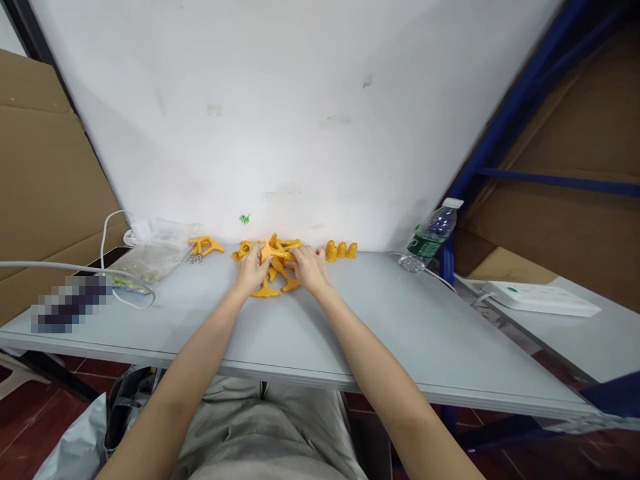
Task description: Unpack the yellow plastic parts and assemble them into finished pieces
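Observation:
Both of my hands reach to the far edge of a grey table (380, 333), next to a white wall. My left hand (253, 268) and my right hand (310, 268) are closed on one yellow plastic part (278, 252), held between them just above a pile of similar yellow parts (273, 283). Three small yellow cones (341, 250) stand in a row to the right of my right hand. Another yellow part (205, 246) lies to the left, beside a few small screws (194, 259).
A clear plastic bag (150, 257) and white cables (107, 233) lie at the table's left. A water bottle (430, 237) lies at the right. A white power strip (540, 298) sits on a neighbouring table. Cardboard stands on both sides.

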Demonstrator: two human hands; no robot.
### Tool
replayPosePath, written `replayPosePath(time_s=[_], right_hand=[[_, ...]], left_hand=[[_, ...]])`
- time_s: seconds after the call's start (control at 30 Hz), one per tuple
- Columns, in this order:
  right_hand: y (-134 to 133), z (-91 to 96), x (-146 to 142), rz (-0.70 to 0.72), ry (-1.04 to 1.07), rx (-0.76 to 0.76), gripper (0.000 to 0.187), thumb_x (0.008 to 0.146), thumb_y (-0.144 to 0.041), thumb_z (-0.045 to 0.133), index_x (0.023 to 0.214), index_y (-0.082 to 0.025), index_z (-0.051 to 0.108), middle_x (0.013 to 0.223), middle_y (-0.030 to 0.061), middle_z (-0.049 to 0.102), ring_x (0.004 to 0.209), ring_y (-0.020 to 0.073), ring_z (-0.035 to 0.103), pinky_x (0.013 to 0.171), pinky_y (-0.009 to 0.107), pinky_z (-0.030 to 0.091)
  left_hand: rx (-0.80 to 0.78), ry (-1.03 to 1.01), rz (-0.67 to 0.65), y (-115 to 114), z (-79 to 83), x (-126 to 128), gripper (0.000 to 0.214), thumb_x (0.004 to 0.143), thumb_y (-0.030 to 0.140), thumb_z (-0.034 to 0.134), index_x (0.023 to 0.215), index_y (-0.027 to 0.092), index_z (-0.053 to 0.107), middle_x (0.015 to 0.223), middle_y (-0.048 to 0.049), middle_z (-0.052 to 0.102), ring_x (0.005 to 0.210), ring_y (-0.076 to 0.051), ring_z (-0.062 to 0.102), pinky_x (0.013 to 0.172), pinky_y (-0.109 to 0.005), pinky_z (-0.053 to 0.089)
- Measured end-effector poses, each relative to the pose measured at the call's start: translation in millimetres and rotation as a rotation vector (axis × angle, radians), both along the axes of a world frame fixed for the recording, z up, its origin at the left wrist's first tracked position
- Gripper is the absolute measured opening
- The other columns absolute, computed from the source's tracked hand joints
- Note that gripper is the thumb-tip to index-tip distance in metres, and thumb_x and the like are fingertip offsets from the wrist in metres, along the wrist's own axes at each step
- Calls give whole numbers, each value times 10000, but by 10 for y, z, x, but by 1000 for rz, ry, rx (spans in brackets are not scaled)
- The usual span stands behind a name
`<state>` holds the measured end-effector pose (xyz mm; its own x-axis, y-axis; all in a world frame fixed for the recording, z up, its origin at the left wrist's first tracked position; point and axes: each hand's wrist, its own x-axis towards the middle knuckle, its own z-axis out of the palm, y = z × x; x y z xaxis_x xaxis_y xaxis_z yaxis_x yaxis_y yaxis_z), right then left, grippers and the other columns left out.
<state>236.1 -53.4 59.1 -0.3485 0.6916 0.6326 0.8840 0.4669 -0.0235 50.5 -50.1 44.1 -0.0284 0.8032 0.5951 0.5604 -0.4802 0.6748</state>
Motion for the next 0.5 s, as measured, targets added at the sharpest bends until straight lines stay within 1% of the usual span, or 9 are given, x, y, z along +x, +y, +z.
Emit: replayPosePath(time_s=[0.1, 0.2, 0.3, 0.4, 0.5], right_hand=[[-12, 5, -8, -26, -19, 16, 128, 916, -147, 525, 959, -197, 635, 968, 107, 693, 946, 265, 558, 766, 362, 269], [-24, 6, -21, -73, -37, 16, 188, 898, -91, 503, 965, -206, 637, 1000, 114, 679, 984, 275, 547, 801, 374, 275], [-24, 1, -26, -91, -39, 18, 236, 881, -53, 479, 957, -208, 640, 1028, 119, 675, 1001, 281, 547, 846, 395, 286], [-10, -9, -12, -69, -23, 12, 219, 893, -78, 475, 988, -193, 635, 1046, 131, 677, 1010, 284, 557, 877, 396, 295], [10, -23, 8, -2, -5, -3, 213, 927, -138, 471, 1071, -178, 623, 1057, 136, 688, 1006, 277, 575, 895, 381, 312]], left_hand=[[-45, -86, -20, 31, -16, 20, 276, 784, 224, 650, 1054, 212, 598, 627, 69, 475, 555, -106, 499, 571, -230, 397], [-77, -167, -39, 65, -51, 42, 296, 772, 253, 679, 1049, 205, 587, 625, 73, 499, 539, -97, 502, 560, -220, 400], [-92, -199, -49, 82, -73, 55, 310, 776, 273, 685, 1063, 204, 588, 606, 80, 498, 519, -91, 499, 548, -212, 403], [-62, -157, -29, 61, -62, 50, 324, 798, 269, 674, 1106, 200, 602, 616, 71, 517, 539, -100, 521, 570, -219, 426], [18, -46, 18, 6, -29, 31, 372, 841, 261, 635, 1207, 204, 597, 750, 19, 620, 650, -130, 590, 665, -256, 481]])
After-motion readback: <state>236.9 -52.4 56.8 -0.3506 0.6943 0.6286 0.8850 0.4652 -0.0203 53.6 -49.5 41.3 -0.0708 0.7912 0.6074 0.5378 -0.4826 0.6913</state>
